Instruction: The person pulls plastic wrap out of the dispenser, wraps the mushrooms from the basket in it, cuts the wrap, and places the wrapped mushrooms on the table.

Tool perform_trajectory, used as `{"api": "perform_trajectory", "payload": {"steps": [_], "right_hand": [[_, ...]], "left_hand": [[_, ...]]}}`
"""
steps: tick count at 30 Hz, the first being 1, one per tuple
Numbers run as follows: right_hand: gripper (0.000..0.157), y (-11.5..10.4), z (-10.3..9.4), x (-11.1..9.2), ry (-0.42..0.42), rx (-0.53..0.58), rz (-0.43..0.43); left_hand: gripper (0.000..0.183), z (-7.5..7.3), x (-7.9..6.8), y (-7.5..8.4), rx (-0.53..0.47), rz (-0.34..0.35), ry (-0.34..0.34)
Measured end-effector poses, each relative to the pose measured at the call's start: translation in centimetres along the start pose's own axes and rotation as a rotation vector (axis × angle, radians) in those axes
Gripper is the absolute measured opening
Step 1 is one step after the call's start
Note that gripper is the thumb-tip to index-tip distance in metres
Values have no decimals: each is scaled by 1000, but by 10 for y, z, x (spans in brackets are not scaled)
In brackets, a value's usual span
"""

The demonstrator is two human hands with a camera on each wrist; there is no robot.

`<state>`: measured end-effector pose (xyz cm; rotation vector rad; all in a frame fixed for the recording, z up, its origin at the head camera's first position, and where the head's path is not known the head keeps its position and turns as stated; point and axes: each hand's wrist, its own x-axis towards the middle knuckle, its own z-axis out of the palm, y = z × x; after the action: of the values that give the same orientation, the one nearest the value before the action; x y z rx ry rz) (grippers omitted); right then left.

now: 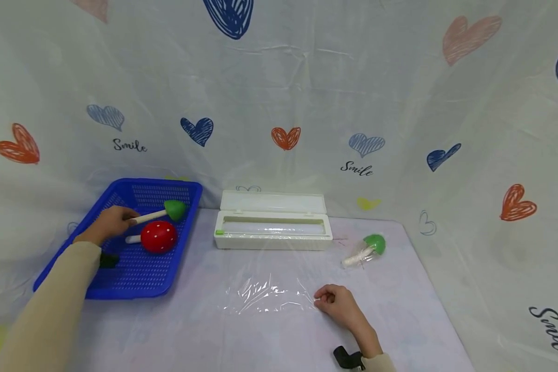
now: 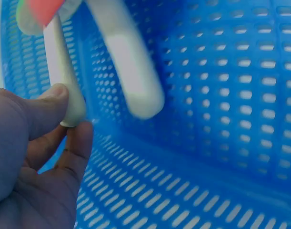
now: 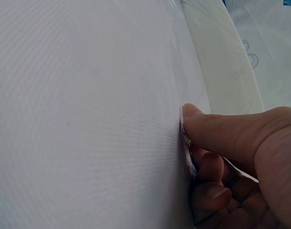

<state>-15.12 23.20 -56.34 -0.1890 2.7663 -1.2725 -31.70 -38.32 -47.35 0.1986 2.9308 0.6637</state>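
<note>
In the head view my left hand point(image 1: 109, 225) reaches into a blue basket point(image 1: 135, 287). Its thumb and fingers pinch the pale stem of a green-capped toy mushroom point(image 1: 174, 209), and the left wrist view shows this stem point(image 2: 64, 81) up close. Beside it in the basket lies a red toy mushroom point(image 1: 158, 237) with white dots. My right hand point(image 1: 341, 307) pinches the edge of clear cling film point(image 1: 269, 295), which stretches over the table from a white dispenser box point(image 1: 273, 242) with its lid up. Bunched film point(image 3: 187, 152) shows between thumb and fingers in the right wrist view.
A second green-capped toy mushroom point(image 1: 374, 244), wrapped in clear film, lies right of the box. Something dark green point(image 1: 108, 260) sits in the basket, partly behind my left sleeve. A patterned curtain point(image 1: 279, 93) rises behind the white-covered table point(image 1: 204, 336).
</note>
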Motion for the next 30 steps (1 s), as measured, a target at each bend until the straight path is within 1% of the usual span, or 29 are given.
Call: {"api": "perform_trajectory", "payload": {"steps": [6, 9, 12, 15, 22, 27, 30], "right_hand": [[9, -1, 0, -1, -5, 5, 7], [9, -1, 0, 0, -6, -2, 13], [9, -1, 1, 0, -5, -4, 17], [10, -2, 1, -1, -3, 2, 18], [10, -3, 1, -3, 0, 8, 24], [10, -2, 1, -2, 3, 0, 24], [10, -2, 1, -2, 4, -1, 25]], "left_hand": [[34, -15, -14, -2, -3, -25, 46], [38, -20, -20, 0, -15, -23, 64], [40, -25, -27, 5, -25, -1, 83], [40, -29, -35, 13, -37, 18, 97], [38, -28, -44, 30, -46, 34, 135], [36, -31, -48, 49, -41, 76, 149], [35, -32, -53, 65, -71, 103, 169]]}}
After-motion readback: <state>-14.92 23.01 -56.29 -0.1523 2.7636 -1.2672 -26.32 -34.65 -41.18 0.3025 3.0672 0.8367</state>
